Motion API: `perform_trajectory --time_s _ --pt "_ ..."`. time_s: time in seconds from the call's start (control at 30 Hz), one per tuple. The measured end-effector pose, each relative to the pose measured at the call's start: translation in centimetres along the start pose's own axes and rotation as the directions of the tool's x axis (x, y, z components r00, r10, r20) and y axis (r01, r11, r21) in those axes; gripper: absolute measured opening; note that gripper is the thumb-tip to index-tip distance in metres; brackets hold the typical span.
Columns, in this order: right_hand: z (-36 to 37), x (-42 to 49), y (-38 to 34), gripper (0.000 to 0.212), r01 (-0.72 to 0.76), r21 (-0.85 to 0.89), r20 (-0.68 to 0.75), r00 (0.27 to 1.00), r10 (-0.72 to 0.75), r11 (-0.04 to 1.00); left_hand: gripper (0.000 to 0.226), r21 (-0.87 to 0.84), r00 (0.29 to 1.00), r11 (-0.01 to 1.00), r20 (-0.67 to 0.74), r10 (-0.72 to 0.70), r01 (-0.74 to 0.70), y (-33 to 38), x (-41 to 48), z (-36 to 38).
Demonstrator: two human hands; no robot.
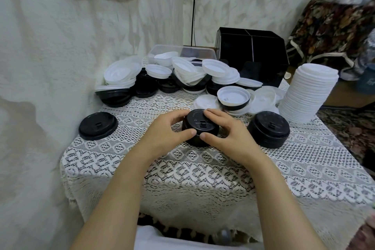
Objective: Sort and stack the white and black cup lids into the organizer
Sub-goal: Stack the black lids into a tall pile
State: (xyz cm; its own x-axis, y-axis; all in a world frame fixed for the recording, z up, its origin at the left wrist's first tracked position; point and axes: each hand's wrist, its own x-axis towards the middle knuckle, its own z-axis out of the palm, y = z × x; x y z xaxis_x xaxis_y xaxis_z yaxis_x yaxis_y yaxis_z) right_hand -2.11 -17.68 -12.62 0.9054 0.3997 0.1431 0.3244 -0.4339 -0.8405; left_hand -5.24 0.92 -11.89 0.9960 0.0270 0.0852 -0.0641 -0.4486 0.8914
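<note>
A short stack of black lids (199, 126) stands at the middle of the lace-covered table. My left hand (168, 131) grips its left side and my right hand (224, 130) grips its right side, thumbs at the near edge. Another black stack (268, 129) stands to the right, and a single black lid (98, 125) lies to the left. A tall stack of white lids (308, 92) rises at the right edge. A mixed heap of white and black lids (172, 75) fills the back. The black organizer (253, 50) with divided compartments stands behind it.
A clear plastic tub (162, 49) sits at the back behind the heap. A white wall runs along the left side of the table (203, 168). A patterned cloth-covered seat (334, 26) is at the far right, with carpet below it.
</note>
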Motion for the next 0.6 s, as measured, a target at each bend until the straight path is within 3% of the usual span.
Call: perform_trajectory --time_s 0.37,0.5,0.6 --pt "0.13 0.14 -0.50 0.065 -0.026 -0.122 0.002 1.000 0.026 0.992 0.044 -0.005 1.000 1.000 0.008 -0.030 0.030 0.39 0.33 0.36" --pt "0.34 -0.02 -0.60 0.065 -0.017 -0.129 -0.020 1.000 0.014 0.992 0.044 0.063 1.000 0.998 0.008 -0.009 0.009 0.35 -0.07 0.34" --pt "0.58 -0.33 -0.42 0.064 -0.007 -0.081 -0.047 0.999 0.003 0.997 0.034 0.164 0.989 0.986 -0.147 0.029 -0.005 0.50 -0.51 -0.46"
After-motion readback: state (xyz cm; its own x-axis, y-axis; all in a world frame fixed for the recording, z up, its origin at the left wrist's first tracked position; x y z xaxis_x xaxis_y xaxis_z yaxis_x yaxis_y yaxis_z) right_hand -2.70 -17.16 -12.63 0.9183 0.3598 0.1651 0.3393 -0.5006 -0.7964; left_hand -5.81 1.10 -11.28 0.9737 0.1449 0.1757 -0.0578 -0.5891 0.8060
